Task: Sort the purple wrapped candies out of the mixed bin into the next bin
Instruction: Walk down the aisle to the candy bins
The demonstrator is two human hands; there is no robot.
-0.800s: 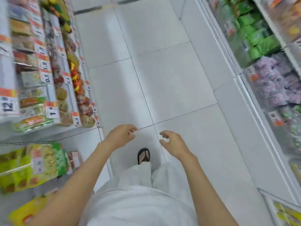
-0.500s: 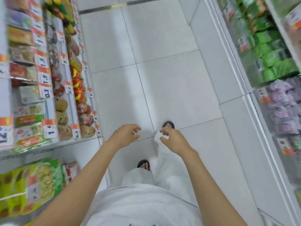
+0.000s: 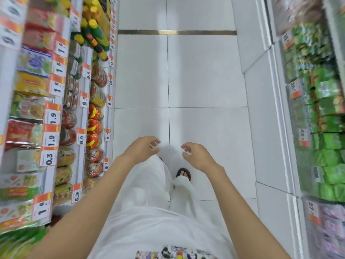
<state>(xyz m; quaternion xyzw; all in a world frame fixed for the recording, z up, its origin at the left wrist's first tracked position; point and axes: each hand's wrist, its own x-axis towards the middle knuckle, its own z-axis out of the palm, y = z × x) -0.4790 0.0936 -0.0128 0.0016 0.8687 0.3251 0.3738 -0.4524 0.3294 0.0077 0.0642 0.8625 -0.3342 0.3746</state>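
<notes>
— Purple wrapped candies (image 3: pixel 329 234): where are they?
— Near right, in the lowest bin of the right-hand display, blurred; pale purple packets behind an orange price tag (image 3: pixel 314 214). I cannot tell whether that bin is mixed.
— Start from the left, then.
— The left shelves (image 3: pixel 56 113) hold packets, jars and bottles with orange and white price labels. Yellow-capped bottles (image 3: pixel 93 28) sit at the far end, red and yellow wrapped packs (image 3: pixel 94 128) about midway along.
— And the hands?
— Both are held out over the white tiled floor (image 3: pixel 186 75), well apart from either side's goods. The left hand (image 3: pixel 143 148) has its fingers loosely curled and grips nothing. The right hand (image 3: pixel 196 156) is the same, curled and empty, just to its right.
— Below them?
— White trousers (image 3: pixel 149 184), and a foot in a dark sandal (image 3: pixel 183 173) between the forearms.
— Farther right?
— Green packets (image 3: pixel 326 101) fill the bins beyond the purple ones.
</notes>
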